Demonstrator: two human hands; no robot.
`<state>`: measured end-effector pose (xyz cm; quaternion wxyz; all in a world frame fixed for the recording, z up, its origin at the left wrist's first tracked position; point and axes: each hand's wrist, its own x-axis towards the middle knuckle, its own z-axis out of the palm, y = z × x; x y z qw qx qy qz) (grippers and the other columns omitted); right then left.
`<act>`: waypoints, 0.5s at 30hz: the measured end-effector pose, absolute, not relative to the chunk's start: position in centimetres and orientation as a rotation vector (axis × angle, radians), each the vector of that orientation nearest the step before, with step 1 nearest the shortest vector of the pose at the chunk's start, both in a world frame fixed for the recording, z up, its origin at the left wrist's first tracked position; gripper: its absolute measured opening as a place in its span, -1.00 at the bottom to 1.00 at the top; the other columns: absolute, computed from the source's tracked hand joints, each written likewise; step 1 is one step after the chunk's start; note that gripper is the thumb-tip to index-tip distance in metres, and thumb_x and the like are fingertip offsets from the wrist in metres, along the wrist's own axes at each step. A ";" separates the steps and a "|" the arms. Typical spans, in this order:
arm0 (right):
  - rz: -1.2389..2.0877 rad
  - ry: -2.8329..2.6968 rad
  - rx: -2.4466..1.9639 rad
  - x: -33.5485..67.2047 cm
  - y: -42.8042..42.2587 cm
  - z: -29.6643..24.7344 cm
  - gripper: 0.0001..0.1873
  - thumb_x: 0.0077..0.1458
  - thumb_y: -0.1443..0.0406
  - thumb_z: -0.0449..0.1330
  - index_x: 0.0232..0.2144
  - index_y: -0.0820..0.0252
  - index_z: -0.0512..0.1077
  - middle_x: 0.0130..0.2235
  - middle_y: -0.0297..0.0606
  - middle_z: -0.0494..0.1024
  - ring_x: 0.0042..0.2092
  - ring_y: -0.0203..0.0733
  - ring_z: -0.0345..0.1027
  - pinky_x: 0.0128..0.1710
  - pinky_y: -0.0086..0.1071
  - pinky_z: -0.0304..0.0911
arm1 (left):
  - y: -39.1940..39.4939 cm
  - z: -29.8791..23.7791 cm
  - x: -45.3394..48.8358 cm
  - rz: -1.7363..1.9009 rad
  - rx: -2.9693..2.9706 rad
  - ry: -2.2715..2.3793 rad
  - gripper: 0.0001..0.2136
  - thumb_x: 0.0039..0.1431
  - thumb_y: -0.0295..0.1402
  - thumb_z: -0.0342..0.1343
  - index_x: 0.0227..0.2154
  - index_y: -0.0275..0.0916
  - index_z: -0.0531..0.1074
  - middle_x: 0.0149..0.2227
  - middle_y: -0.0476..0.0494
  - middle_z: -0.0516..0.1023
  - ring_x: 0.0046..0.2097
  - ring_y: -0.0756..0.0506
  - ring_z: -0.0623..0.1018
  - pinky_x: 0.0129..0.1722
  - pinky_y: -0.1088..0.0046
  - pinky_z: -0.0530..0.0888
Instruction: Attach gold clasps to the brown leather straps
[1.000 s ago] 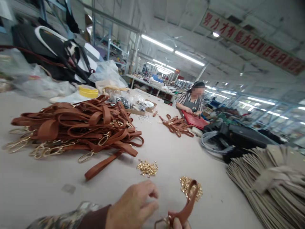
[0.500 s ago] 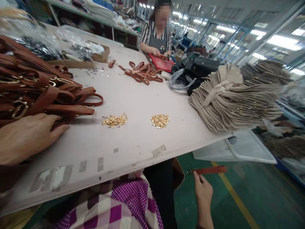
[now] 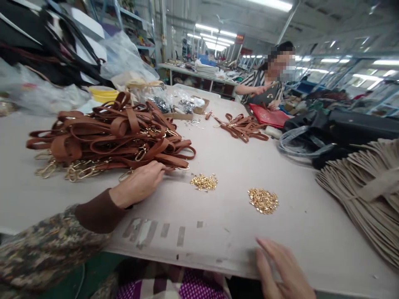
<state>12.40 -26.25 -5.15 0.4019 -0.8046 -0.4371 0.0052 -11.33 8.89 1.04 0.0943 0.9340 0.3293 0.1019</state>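
Observation:
My left hand (image 3: 139, 183) rests at the near edge of a big pile of brown leather straps (image 3: 109, 137) with gold clasps, its fingers curled onto a strap end. My right hand (image 3: 282, 270) lies flat and empty at the front edge of the beige table (image 3: 224, 224), fingers stretched out. Two small heaps of gold rivets sit between the hands: the left rivet heap (image 3: 204, 182) and the right rivet heap (image 3: 263, 200).
Across the table a person in a striped top (image 3: 260, 85) works over a red piece (image 3: 268, 116), next to a smaller strap pile (image 3: 243, 126). Stacked beige straps (image 3: 364, 191) fill the right side. Black bags (image 3: 339, 128) and plastic bags (image 3: 131, 62) stand behind.
My right hand has come up from below the table, where it held a brown strap, and is now empty on the table edge. My left hand has shifted onto the strap pile's near edge.

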 end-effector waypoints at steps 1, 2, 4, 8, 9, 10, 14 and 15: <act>-0.034 -1.343 -1.959 11.2 -23.3 -4.7 -0.74 0.15 0.14 0.19 -0.11 -0.05 0.52 -0.15 -0.25 0.61 -0.12 -0.08 0.49 -0.06 -0.23 0.38 | 8.4 1.4 -11.5 0.300 2.671 0.967 -0.66 0.28 -0.31 -0.23 -0.18 -0.31 0.43 -0.22 -0.25 0.52 -0.17 -0.19 0.53 -0.13 0.29 0.42; -0.060 -1.490 -1.939 10.1 -20.4 -4.3 -0.76 0.21 0.20 0.14 -0.09 0.01 0.50 -0.16 -0.24 0.60 -0.14 -0.11 0.48 -0.09 -0.25 0.37 | 7.8 1.8 -11.5 0.288 2.551 0.959 -0.66 0.29 -0.29 -0.23 -0.17 -0.29 0.43 -0.29 -0.19 0.52 -0.24 -0.16 0.53 -0.21 0.33 0.43; -0.137 -1.582 -1.959 8.2 -15.5 -3.9 -0.76 0.28 0.28 0.04 -0.11 0.14 0.49 -0.23 -0.20 0.59 -0.20 -0.14 0.46 -0.15 -0.28 0.33 | 6.8 2.5 -11.4 0.266 2.278 0.901 -0.66 0.29 -0.25 -0.22 -0.14 -0.27 0.42 -0.45 -0.07 0.48 -0.39 -0.09 0.48 -0.36 0.42 0.39; -0.141 -1.555 -2.153 6.6 -9.3 -3.7 -0.82 0.26 0.31 0.11 -0.17 0.22 0.49 -0.28 -0.18 0.59 -0.26 -0.14 0.47 -0.24 -0.35 0.25 | 5.3 2.8 -10.9 0.237 1.746 0.689 -0.68 0.24 -0.23 -0.09 -0.06 -0.29 0.36 -0.50 0.03 0.42 -0.46 0.00 0.44 -0.43 0.51 0.38; -0.142 -1.536 -2.199 6.5 -8.4 -3.7 -0.84 0.24 0.30 0.14 -0.20 0.21 0.49 -0.28 -0.18 0.59 -0.27 -0.14 0.47 -0.26 -0.36 0.23 | 5.1 2.6 -10.7 0.230 1.630 0.647 -0.67 0.22 -0.23 -0.04 -0.04 -0.29 0.34 -0.49 0.04 0.41 -0.47 0.01 0.45 -0.42 0.51 0.40; -0.149 -1.514 -2.238 6.5 -7.6 -3.7 -0.86 0.23 0.29 0.15 -0.23 0.20 0.50 -0.29 -0.18 0.59 -0.28 -0.14 0.47 -0.28 -0.37 0.21 | 4.9 2.4 -10.6 0.221 1.526 0.613 -0.65 0.19 -0.23 0.00 -0.02 -0.29 0.33 -0.47 0.05 0.40 -0.47 0.02 0.46 -0.42 0.50 0.42; -0.128 -1.478 -2.290 6.7 -6.2 -3.8 -0.86 0.24 0.32 0.12 -0.29 0.16 0.49 -0.31 -0.20 0.58 -0.30 -0.14 0.46 -0.33 -0.37 0.15 | 4.4 1.6 -9.6 0.242 1.299 0.542 -0.62 0.10 -0.24 0.15 -0.05 -0.30 0.35 -0.45 0.06 0.35 -0.51 0.06 0.42 -0.50 0.54 0.42; -0.104 -1.485 -2.264 6.8 -6.2 -3.7 -0.85 0.24 0.33 0.11 -0.29 0.16 0.50 -0.30 -0.20 0.58 -0.30 -0.14 0.46 -0.32 -0.36 0.14 | 4.2 1.6 -9.2 0.262 1.284 0.542 -0.63 0.09 -0.24 0.16 -0.07 -0.30 0.36 -0.43 0.05 0.36 -0.53 0.08 0.39 -0.54 0.56 0.39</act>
